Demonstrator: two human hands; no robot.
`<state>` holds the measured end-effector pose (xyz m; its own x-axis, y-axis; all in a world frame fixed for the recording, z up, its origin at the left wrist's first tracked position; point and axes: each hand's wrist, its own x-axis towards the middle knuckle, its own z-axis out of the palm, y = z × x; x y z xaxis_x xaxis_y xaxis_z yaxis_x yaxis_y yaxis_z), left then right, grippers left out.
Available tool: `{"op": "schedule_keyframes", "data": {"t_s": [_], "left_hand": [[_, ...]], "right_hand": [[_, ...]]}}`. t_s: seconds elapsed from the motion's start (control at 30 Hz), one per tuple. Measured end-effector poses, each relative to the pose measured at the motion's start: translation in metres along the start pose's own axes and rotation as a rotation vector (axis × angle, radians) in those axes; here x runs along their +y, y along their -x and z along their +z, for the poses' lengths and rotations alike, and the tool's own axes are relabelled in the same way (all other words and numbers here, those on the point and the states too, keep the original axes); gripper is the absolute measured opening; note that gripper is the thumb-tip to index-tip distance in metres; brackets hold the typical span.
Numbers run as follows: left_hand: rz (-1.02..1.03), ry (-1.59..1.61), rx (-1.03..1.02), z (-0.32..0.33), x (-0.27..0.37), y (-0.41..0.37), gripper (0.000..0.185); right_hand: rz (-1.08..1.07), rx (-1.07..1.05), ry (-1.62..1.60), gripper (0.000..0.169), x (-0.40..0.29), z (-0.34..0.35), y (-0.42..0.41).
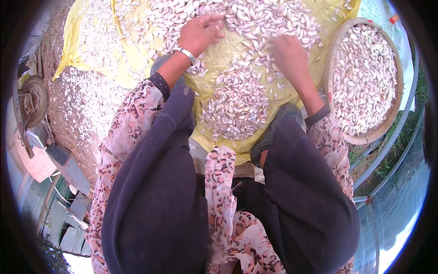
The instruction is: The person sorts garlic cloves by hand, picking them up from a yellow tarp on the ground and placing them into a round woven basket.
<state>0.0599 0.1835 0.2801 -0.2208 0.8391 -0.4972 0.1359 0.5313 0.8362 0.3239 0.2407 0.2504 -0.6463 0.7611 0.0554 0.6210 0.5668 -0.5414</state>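
My left hand (201, 34), with a silver bracelet (185, 55) at the wrist, hovers at the lower edge of a wide heap of garlic cloves (270, 17). Its fingers are loosely bent and apart, and nothing shows in them. My right hand (290, 56) is blurred, fingers pointing down at the right side of the cloves; whether it pinches one is hidden. A smaller pile of garlic cloves (236, 106) lies between my feet. Both piles rest on a yellow plastic sheet (227, 48), which shows bare between my hands.
To the right stands a round woven basket (366, 138) full of cloves (364, 78). Pale garlic skins (92, 99) litter the ground at left, near a wheel (33, 99). My shoes (279, 126) rest on the sheet's edges. A curved pipe (393, 133) runs beyond the basket.
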Motion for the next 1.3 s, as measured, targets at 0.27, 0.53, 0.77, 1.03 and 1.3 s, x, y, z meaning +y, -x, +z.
{"op": "schedule_keyframes", "data": {"t_s": [0.27, 0.53, 0.77, 1.03, 1.3], "left_hand": [[-0.251, 0.270, -0.105, 0.023, 0.007, 0.009, 0.049], [-0.267, 0.668, -0.293, 0.040, -0.017, -0.002, 0.059], [-0.284, 0.696, -0.370, 0.029, -0.028, 0.003, 0.043], [-0.278, 0.657, -0.340, 0.029, -0.029, 0.007, 0.039], [-0.325, 0.584, -0.304, 0.026, -0.028, 0.016, 0.035]], "right_hand": [[-0.183, 0.234, 0.017, 0.037, 0.014, 0.014, -0.076], [-0.198, -0.030, -0.230, 0.036, 0.018, 0.022, -0.062], [0.032, 0.161, -0.243, 0.026, 0.022, -0.024, -0.042], [-0.002, 0.040, -0.219, 0.027, -0.018, -0.003, -0.020], [0.055, -0.008, -0.206, 0.023, 0.002, -0.003, -0.014]]}}
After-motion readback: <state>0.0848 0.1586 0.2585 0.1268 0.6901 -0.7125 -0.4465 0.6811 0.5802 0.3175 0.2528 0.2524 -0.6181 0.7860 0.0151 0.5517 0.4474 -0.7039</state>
